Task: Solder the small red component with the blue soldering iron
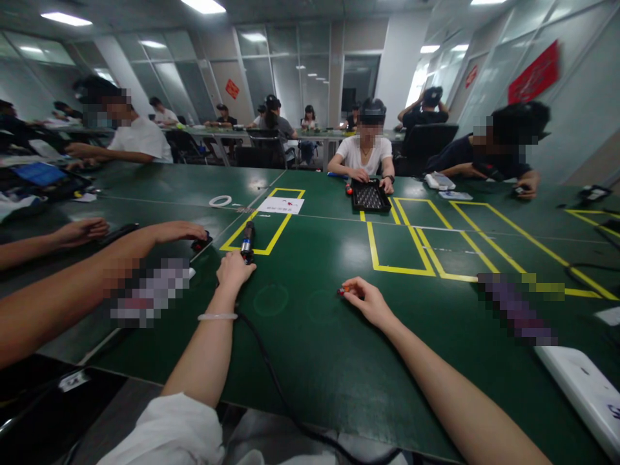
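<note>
My left hand (pixel 235 268) is closed round the butt of a black corded electric screwdriver (pixel 248 240) that lies on the green table (pixel 310 336), its tip pointing away from me into a yellow taped rectangle. Its black cable (pixel 271 374) trails back toward me under my left forearm. A pale bracelet sits on my left wrist. My right hand (pixel 368 298) rests on the table with its fingertips pinched on a small red part (pixel 342 291).
A neighbour's arms reach in from the left, one hand on a small black and red object (pixel 201 243). Across the table a person holds a black tray (pixel 371 196). A tape roll (pixel 220 201), a white card (pixel 281 205) and a white device (pixel 581 387) lie around.
</note>
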Action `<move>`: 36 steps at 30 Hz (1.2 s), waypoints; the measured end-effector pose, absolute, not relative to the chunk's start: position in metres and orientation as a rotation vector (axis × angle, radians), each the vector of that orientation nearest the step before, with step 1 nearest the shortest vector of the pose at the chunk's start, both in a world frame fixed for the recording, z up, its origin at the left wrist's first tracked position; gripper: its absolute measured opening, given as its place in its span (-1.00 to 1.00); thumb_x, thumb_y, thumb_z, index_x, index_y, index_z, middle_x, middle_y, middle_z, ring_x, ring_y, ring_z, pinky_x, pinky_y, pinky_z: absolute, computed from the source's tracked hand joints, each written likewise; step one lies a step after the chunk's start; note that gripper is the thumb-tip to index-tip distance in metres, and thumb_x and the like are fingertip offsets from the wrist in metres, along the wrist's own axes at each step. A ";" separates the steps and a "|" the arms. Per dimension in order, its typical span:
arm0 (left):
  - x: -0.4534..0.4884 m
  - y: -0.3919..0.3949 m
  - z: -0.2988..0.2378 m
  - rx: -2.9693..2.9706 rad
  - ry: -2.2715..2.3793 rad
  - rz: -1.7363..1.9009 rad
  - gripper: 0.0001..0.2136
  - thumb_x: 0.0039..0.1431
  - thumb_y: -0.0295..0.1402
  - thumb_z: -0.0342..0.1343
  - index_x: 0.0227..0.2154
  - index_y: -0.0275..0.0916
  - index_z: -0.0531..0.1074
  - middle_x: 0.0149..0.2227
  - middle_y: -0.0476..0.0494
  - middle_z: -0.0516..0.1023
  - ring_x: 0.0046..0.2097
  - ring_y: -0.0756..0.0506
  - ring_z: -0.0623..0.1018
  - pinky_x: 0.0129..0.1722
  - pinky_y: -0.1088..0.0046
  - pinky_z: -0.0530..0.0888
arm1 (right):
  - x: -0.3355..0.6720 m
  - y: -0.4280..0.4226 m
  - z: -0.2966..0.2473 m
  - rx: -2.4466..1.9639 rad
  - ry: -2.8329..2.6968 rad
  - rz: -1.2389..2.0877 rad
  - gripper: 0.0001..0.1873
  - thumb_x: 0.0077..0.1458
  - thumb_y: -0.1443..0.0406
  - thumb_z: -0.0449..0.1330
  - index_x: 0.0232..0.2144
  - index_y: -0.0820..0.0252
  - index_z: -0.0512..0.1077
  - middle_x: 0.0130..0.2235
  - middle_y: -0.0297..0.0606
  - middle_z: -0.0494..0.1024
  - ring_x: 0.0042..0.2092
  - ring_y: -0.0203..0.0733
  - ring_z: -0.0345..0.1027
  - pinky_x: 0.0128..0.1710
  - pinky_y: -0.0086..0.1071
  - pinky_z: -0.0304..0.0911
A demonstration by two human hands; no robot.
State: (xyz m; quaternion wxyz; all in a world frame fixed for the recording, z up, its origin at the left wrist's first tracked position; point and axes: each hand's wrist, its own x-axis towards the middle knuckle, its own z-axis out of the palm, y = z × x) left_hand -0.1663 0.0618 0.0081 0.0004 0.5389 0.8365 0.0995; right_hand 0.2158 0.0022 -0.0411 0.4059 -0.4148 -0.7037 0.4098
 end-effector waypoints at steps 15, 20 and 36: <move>-0.014 0.019 0.003 2.411 1.879 0.433 -0.54 0.07 -0.20 0.12 0.01 -0.27 0.26 -0.03 -0.29 0.37 0.01 -0.25 0.38 -0.08 0.25 0.39 | 0.218 0.006 -0.043 -1.084 -1.725 0.946 -0.75 0.09 0.18 0.19 -0.20 0.18 0.37 -0.39 -0.33 0.44 -0.38 -0.25 0.31 -0.36 -0.38 0.23; 0.011 0.000 0.003 2.505 1.611 0.502 -0.53 0.10 -0.16 0.12 0.04 -0.25 0.24 0.02 -0.29 0.34 0.03 -0.25 0.35 0.00 0.22 0.35 | 0.218 0.006 -0.042 -1.073 -1.707 0.922 -0.81 0.08 0.20 0.18 -0.28 0.16 0.33 -0.42 -0.36 0.40 -0.42 -0.27 0.27 -0.41 -0.40 0.20; 0.022 -0.011 0.008 2.543 1.556 0.440 -0.51 0.11 -0.20 0.09 0.09 -0.24 0.21 0.03 -0.29 0.34 0.02 -0.25 0.35 -0.01 0.24 0.37 | 0.212 0.002 -0.038 -0.995 -1.976 0.773 -0.96 0.11 0.31 0.17 -0.34 0.16 0.38 -0.33 -0.30 0.40 -0.37 -0.25 0.30 -0.32 -0.37 0.24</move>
